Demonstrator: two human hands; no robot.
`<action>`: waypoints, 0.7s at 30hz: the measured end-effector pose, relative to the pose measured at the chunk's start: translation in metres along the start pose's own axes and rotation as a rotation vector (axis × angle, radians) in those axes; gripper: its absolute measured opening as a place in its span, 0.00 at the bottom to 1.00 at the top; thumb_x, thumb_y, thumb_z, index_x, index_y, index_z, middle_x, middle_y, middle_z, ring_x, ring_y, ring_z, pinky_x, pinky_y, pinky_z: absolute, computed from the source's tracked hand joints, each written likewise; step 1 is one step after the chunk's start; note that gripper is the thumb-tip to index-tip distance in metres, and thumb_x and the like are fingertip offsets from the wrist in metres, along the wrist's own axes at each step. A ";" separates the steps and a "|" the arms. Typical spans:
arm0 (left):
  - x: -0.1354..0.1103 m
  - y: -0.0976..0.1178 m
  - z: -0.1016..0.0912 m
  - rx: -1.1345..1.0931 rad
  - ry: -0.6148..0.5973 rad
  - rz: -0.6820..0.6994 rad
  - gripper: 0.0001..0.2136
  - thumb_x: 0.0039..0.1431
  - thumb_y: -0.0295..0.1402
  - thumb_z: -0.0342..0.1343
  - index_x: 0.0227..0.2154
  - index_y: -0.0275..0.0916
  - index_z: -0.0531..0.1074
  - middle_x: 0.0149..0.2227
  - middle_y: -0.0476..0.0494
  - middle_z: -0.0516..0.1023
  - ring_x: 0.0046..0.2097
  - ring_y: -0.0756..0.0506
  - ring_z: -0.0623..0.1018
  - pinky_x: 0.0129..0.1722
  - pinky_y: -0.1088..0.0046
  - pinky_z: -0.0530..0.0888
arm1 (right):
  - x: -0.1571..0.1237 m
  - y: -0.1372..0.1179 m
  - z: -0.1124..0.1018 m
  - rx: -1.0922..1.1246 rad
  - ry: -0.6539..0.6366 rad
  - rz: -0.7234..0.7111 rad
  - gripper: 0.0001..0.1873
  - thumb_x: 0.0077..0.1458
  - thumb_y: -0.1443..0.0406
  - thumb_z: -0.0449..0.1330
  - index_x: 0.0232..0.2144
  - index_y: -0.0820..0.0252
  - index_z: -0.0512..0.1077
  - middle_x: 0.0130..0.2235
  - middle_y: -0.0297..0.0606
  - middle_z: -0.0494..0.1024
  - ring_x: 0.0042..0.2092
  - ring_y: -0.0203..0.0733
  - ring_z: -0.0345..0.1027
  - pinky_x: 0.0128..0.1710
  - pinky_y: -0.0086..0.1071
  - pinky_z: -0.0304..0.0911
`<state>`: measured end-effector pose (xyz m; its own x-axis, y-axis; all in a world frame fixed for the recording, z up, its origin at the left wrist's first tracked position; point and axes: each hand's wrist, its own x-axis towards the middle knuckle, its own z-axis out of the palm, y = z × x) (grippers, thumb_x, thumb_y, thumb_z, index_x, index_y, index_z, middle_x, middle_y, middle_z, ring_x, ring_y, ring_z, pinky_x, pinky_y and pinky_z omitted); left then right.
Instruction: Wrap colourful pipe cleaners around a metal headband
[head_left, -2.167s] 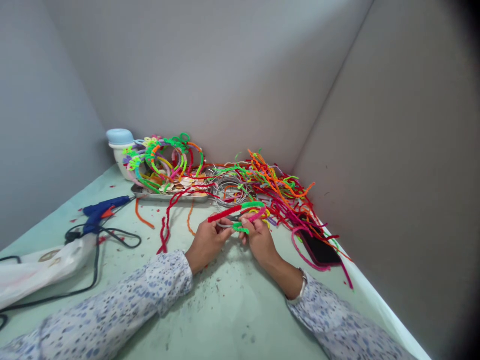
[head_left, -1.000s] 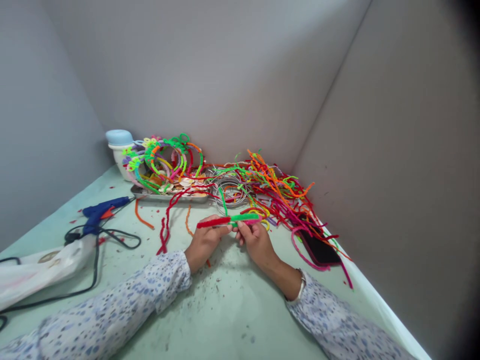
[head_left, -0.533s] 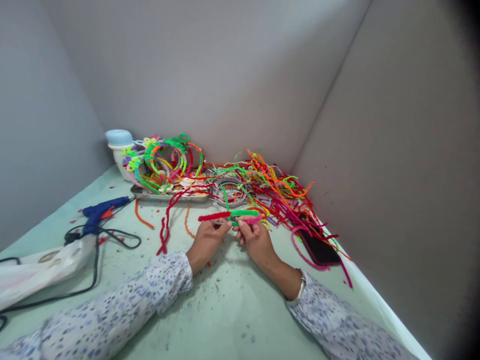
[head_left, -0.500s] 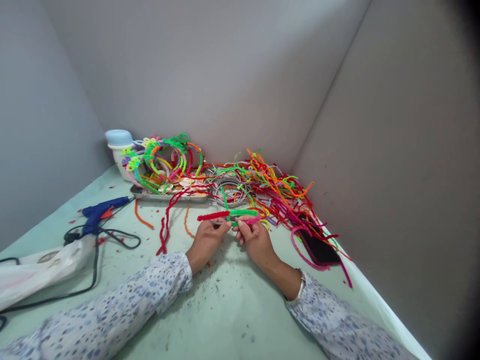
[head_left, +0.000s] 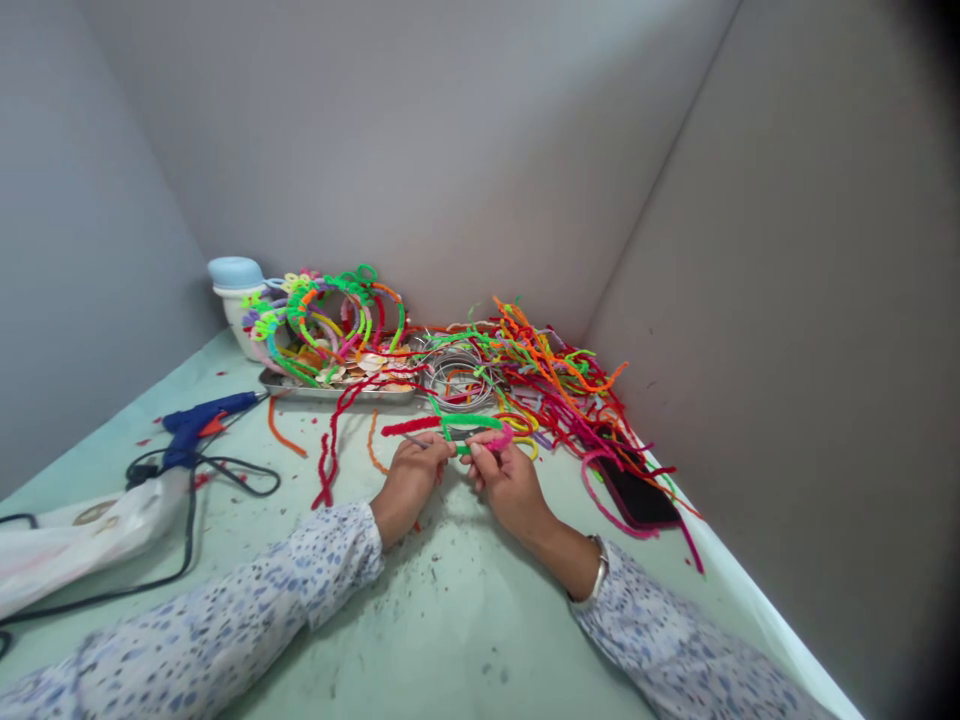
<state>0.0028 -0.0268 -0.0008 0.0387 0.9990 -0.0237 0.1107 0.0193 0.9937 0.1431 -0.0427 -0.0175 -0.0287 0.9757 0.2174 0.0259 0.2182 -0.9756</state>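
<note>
Both hands meet over the middle of the table, fingers pinched on a small hoop, a headband (head_left: 472, 421) wrapped in green and pink pipe cleaner. My left hand (head_left: 409, 475) is closed on its left side, where a thin grey end sticks out past the fingers. From that side a red pipe cleaner (head_left: 411, 427) points left, and a loose green end stands up. My right hand (head_left: 514, 490) pinches the green and pink part at the right. The fingertips of the two hands are close together and partly hide what they grip.
Finished-looking headbands (head_left: 330, 310) lean on a metal tray (head_left: 352, 396) of flat pieces. Wire hoops (head_left: 457, 375) and a heap of pipe cleaners (head_left: 547, 370) lie behind my hands. A phone (head_left: 637, 495) sits right; a blue glue gun (head_left: 199, 425), plastic bag (head_left: 90, 535) and bottle (head_left: 238, 300) are left.
The headband and its red pipe cleaner have shifted slightly left and tilted. More of the thin grey end shows by my left hand. Both hands keep their pinch.
</note>
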 end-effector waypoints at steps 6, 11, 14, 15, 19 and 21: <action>-0.004 0.005 0.002 0.015 -0.039 -0.013 0.11 0.51 0.38 0.53 0.18 0.39 0.64 0.14 0.54 0.62 0.19 0.52 0.61 0.20 0.74 0.56 | 0.004 -0.003 0.000 0.057 0.009 0.062 0.13 0.56 0.56 0.56 0.35 0.60 0.68 0.26 0.31 0.72 0.21 0.31 0.62 0.20 0.25 0.59; -0.004 0.005 0.002 0.018 -0.013 -0.004 0.12 0.49 0.35 0.53 0.15 0.39 0.60 0.13 0.54 0.59 0.18 0.53 0.59 0.20 0.75 0.55 | 0.005 -0.002 0.000 0.012 0.005 0.116 0.12 0.55 0.57 0.56 0.35 0.59 0.67 0.26 0.31 0.72 0.22 0.32 0.63 0.19 0.25 0.59; -0.004 0.005 0.001 0.010 0.005 0.000 0.11 0.48 0.34 0.52 0.15 0.39 0.60 0.13 0.55 0.58 0.18 0.53 0.58 0.20 0.75 0.54 | 0.005 0.000 -0.001 -0.064 -0.016 0.105 0.11 0.56 0.57 0.54 0.33 0.58 0.68 0.26 0.32 0.73 0.22 0.33 0.64 0.19 0.25 0.58; -0.004 0.005 0.001 0.009 0.011 -0.002 0.11 0.47 0.34 0.52 0.14 0.39 0.60 0.13 0.55 0.58 0.18 0.53 0.58 0.20 0.75 0.54 | 0.004 0.000 -0.001 -0.088 -0.027 0.091 0.11 0.57 0.57 0.53 0.32 0.58 0.68 0.26 0.32 0.73 0.22 0.33 0.64 0.19 0.25 0.58; -0.004 0.005 0.001 0.007 0.032 -0.014 0.11 0.47 0.34 0.52 0.14 0.39 0.60 0.13 0.55 0.58 0.18 0.53 0.59 0.19 0.75 0.54 | 0.002 0.000 -0.002 -0.166 -0.035 0.036 0.11 0.59 0.57 0.52 0.31 0.58 0.68 0.26 0.32 0.74 0.24 0.34 0.66 0.22 0.26 0.59; -0.003 0.004 0.001 0.006 0.040 -0.014 0.12 0.48 0.34 0.52 0.14 0.39 0.60 0.13 0.55 0.59 0.18 0.53 0.59 0.19 0.75 0.55 | 0.001 -0.001 -0.002 -0.199 -0.036 0.015 0.12 0.59 0.58 0.52 0.30 0.58 0.68 0.25 0.32 0.74 0.24 0.34 0.66 0.24 0.26 0.60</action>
<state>0.0039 -0.0301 0.0032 -0.0024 0.9995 -0.0330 0.1165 0.0331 0.9926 0.1451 -0.0421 -0.0165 -0.0623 0.9782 0.1980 0.2230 0.2070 -0.9526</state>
